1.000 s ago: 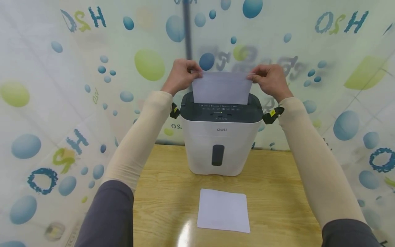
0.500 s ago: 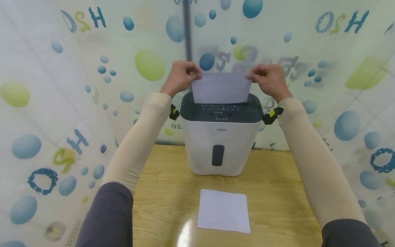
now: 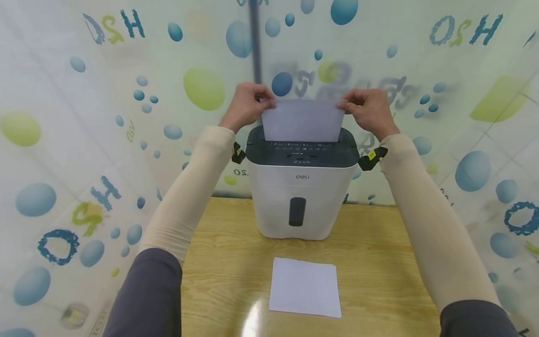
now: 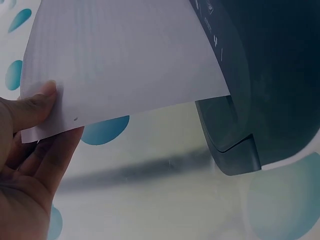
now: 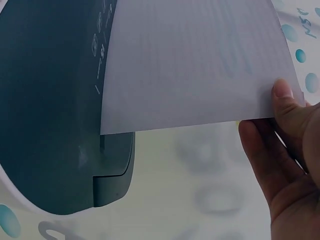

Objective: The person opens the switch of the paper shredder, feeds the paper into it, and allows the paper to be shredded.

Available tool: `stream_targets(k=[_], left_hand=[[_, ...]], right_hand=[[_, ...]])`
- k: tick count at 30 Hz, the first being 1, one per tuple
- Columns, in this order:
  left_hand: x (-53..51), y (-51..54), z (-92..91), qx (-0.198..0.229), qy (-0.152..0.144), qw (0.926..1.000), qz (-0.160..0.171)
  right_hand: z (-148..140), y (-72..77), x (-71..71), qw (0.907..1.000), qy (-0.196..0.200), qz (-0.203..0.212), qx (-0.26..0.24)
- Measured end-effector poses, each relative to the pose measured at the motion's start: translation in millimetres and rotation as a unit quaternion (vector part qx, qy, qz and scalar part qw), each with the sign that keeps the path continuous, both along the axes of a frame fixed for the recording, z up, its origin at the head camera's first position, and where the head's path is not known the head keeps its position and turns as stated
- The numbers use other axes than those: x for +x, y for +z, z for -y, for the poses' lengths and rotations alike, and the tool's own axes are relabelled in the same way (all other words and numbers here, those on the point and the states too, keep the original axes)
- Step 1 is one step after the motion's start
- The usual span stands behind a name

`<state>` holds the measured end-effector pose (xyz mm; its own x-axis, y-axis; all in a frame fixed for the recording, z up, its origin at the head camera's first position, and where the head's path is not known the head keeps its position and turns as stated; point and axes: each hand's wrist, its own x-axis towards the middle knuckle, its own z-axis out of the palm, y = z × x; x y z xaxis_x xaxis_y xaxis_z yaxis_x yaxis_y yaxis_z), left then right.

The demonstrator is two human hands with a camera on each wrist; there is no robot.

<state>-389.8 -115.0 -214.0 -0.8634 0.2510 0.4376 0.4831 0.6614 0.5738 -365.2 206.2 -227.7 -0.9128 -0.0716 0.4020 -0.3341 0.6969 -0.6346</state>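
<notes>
A white sheet of paper (image 3: 302,120) stands upright with its lower edge in the slot of a paper shredder (image 3: 301,192), which has a white body and a dark lid. My left hand (image 3: 248,105) pinches the sheet's upper left corner between thumb and fingers. At the opposite corner, my right hand (image 3: 370,110) grips the paper the same way. The left wrist view shows the thumb on the near face of the paper (image 4: 125,55), fingers behind. In the right wrist view the paper (image 5: 190,65) runs down to the lid. The part inside the slot is hidden.
On the wooden table (image 3: 227,267), more white paper (image 3: 305,288) lies flat in front of the shredder. A patterned curtain (image 3: 168,70) with blue and green spots hangs close behind and along both sides.
Both hands keep hold of the sheet at nearly the same height. Only very slight shifts of the hands and paper show; the shredder and the paper on the table have stayed put.
</notes>
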Motion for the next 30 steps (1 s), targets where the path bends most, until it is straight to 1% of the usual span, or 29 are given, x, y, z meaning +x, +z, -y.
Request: stream_targets(k=[4,9,16,24,30], left_hand=[[0.1,-1.6,-1.1,-0.002,-0.004,0.9999,0.009],[-1.7,-3.7,-2.2,-0.011,-0.007,0.9999,0.006],[-5.9,-6.5,-2.9,-0.027,-0.016,0.9994,0.015],[-9.3,-6.1,-6.7,-0.055,-0.033,0.9979,-0.005],[-10.4,-8.0,-9.7,-0.058,-0.027,0.9978,0.015]], right_hand=[[-1.8,-4.9,-1.6,0.9999,0.005,0.011,-0.003],[-3.7,-10.4,-4.4,0.9998,0.005,0.021,-0.001],[-3.1,-12.3,-5.6,0.9989,0.002,0.045,0.017],[-4.4,-11.9,-4.8,0.9964,0.002,0.072,0.046],[-6.3,-13.1,-5.7,0.9948,0.009,0.085,0.055]])
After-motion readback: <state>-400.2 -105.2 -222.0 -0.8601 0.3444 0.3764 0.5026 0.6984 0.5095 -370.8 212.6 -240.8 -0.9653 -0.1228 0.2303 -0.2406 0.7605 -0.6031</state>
